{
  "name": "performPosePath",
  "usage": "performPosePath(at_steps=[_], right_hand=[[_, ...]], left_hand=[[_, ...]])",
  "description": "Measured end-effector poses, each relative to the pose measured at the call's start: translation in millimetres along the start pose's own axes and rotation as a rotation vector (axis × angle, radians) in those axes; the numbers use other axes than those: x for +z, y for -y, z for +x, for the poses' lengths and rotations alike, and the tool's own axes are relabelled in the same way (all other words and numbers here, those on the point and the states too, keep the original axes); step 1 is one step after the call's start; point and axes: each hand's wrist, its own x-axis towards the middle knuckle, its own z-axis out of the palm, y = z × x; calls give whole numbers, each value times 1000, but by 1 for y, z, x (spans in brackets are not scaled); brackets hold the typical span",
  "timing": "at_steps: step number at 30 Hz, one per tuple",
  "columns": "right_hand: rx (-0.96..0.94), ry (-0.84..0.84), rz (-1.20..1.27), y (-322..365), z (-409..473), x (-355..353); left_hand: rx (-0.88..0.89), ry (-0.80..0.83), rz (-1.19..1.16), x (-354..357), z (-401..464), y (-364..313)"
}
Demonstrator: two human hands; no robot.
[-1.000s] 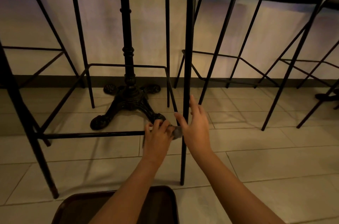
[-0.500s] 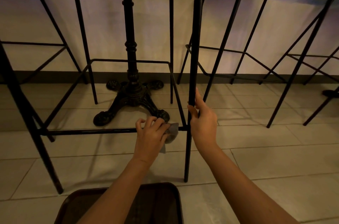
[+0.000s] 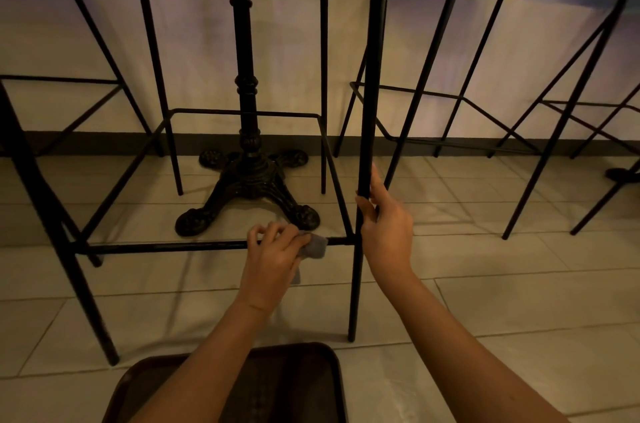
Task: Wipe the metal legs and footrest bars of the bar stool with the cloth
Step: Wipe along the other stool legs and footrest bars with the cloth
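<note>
Pale tiled floor (image 3: 519, 301) under dim light, grey cloth (image 3: 316, 246) wrapped on the near footrest bar (image 3: 166, 247) in the gripping left hand (image 3: 273, 259), right hand (image 3: 386, 225) clasping the stool's front leg (image 3: 367, 83), ornate table base (image 3: 247, 194) behind, dark tray (image 3: 311, 384) nearest.

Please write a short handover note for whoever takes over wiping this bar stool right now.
Left hand: grips the small grey cloth on the thin black metal front footrest bar, close to its right end.
Right hand: holds the black metal front right leg just above the bar's joint, steadying the stool.
Done: cannot tell from this view which parts are already wiped.
Left: apparently the rest of the front bar to the left, the side and back bars and the four legs.
A dark brown tray lies on the tiled floor beneath the arms.
</note>
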Motion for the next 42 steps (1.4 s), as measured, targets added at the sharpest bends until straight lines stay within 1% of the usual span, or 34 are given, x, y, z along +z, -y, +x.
performPosePath(at_steps=[7,10,13,15,17,19,21,24,26,29,31,34,35,38,42], right_hand=[[0,-8,-17,0,-1,-1],[10,-23,-30,-2,-2,-1],[40,-1,-48,-5,-10,-1],[82,23,-100,-8,-20,-2],[175,25,-106,-7,-31,-2],[252,11,-98,-5,-43,0],[287,12,-68,-2,-56,3],[347,98,42,8,-67,9],[365,225,92,18,-68,12],[286,430,101,36,-65,13],[255,499,155,47,-63,11],[321,546,319,56,-60,7],[316,568,347,56,-59,7],[221,625,319,58,-60,10],[152,572,344,67,-59,7]], left_hand=[[-47,42,-87,-12,-14,16],[-88,67,-79,-19,-18,20],[-140,83,-54,-26,-22,23],[-175,81,-36,-32,-25,23],[-205,92,-27,-39,-29,21],[-261,133,-70,-44,-33,16],[-351,190,-150,-51,-34,10],[-463,228,-253,-61,-30,3],[-495,234,-278,-68,-22,0],[-483,240,-312,-77,-10,-4],[-476,243,-373,-83,-3,-5],[-460,240,-441,-91,0,-2],[-456,241,-466,-93,1,-1],[-506,215,-575,-101,0,0],[-642,243,-716,-115,0,1]])
